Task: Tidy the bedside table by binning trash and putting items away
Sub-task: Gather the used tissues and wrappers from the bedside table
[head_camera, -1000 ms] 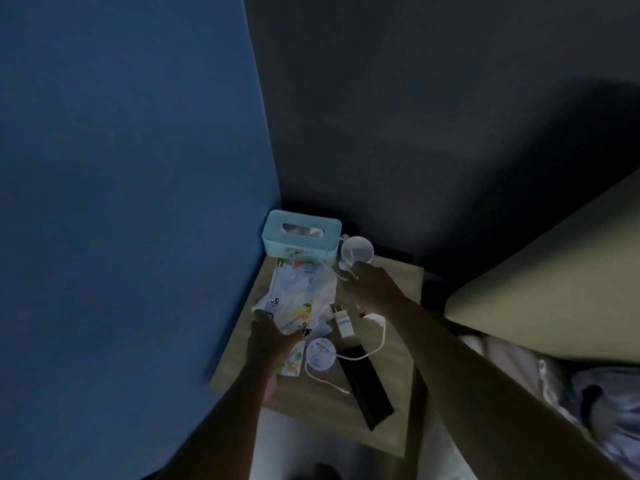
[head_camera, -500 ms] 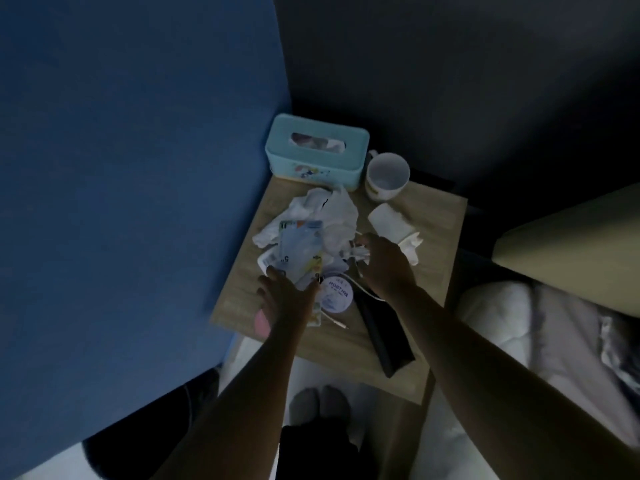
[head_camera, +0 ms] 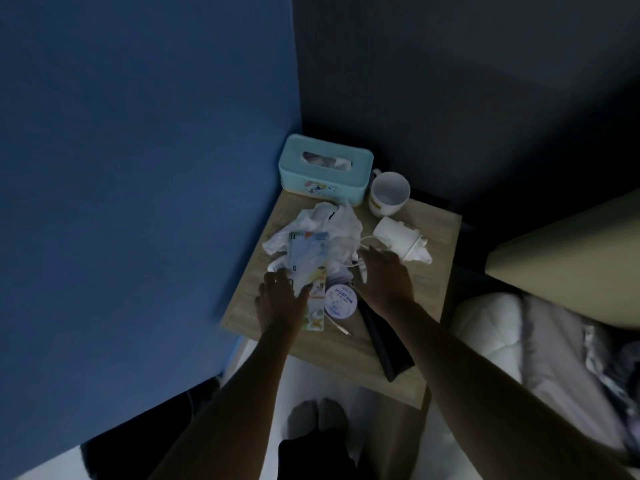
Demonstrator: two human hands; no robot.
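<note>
Because the room is dim, we read the bedside table (head_camera: pixel 429 306) mostly by outline: clutter heaped toward its left and back, where it meets the blue wall (head_camera: pixel 138 168). Our left hand (head_camera: pixel 280 299) lies on the near end of a flat printed packet (head_camera: pixel 308 268), fingers curled over its edge; we judge this a gathering grip, though we cannot tell whether the packet is actually pinched or only pressed down. The packet rests on top of crumpled white tissues (head_camera: pixel 329 230), so lifting it probably brings some of that trash along. Our right hand (head_camera: pixel 384 275) hovers spread and flat, holding nothing, over a white cable (head_camera: pixel 362 268) just beside the tissues. A round tin (head_camera: pixel 341 301) sits between the two hands, and a long dark case (head_camera: pixel 384 344) runs under the right wrist toward the table's near edge. At the back stand a teal tissue box (head_camera: pixel 325 171) and a white mug (head_camera: pixel 389 194), likely keepers. A white object (head_camera: pixel 398 237) lies on its side near the mug; we cannot identify it. No bin is in view, and the cable's far end is hidden under the hand.
</note>
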